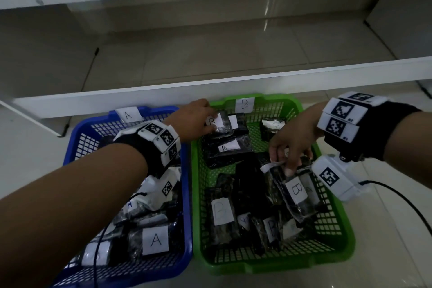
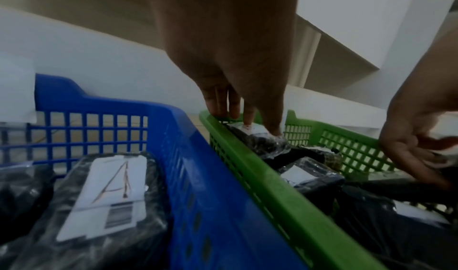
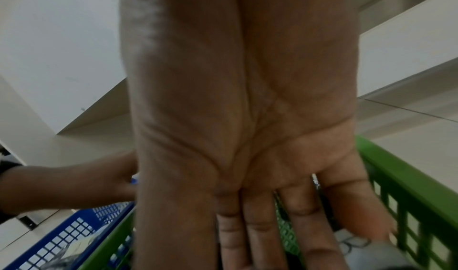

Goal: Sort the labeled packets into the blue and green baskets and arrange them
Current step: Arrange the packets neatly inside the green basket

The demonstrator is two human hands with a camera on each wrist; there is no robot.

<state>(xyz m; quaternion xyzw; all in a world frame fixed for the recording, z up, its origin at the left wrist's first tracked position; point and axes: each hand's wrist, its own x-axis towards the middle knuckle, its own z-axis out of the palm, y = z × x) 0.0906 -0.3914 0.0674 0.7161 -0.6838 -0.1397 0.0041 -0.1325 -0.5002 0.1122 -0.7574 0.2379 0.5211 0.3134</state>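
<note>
A blue basket (image 1: 188, 206) tagged A stands on the left and holds dark packets labeled A (image 1: 155, 239). To its right, a green basket (image 1: 348, 236) tagged B holds several dark packets labeled B. My left hand (image 1: 197, 116) reaches across into the green basket's far left corner. There its thumb and fingertips (image 2: 249, 124) pinch the top of a B packet (image 1: 224, 124). My right hand (image 1: 291, 147) hangs over the green basket's right side and pinches the upper edge of another B packet (image 1: 297, 190), which lies tilted on the pile.
A low white shelf board (image 1: 233, 91) runs just behind both baskets, with an open tiled recess beyond it. A black cable (image 1: 397, 196) trails from the right wrist camera over the tiled floor to the right of the green basket (image 3: 409, 186).
</note>
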